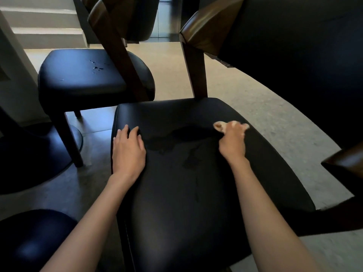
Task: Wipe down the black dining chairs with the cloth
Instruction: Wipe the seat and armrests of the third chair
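Seat of the nearest black chair (196, 193) takes up pretty much the whole middle. Left hand (127, 152) rests relaxed on its 9 o'clock edge, holding nothing. Right hand (232, 142), kinda blurry, is bunched around a small pale cloth (219, 126) on the seat toward 1 o'clock. Wet smears (182, 134) sit between the hands. Further off at 11 o'clock, a second black chair (82, 79) has droplets (97, 67) on its seat, with pale stairs (45, 22) behind.

Pale cloth (218, 126) sits bunched on damp black chair seat (196, 193).
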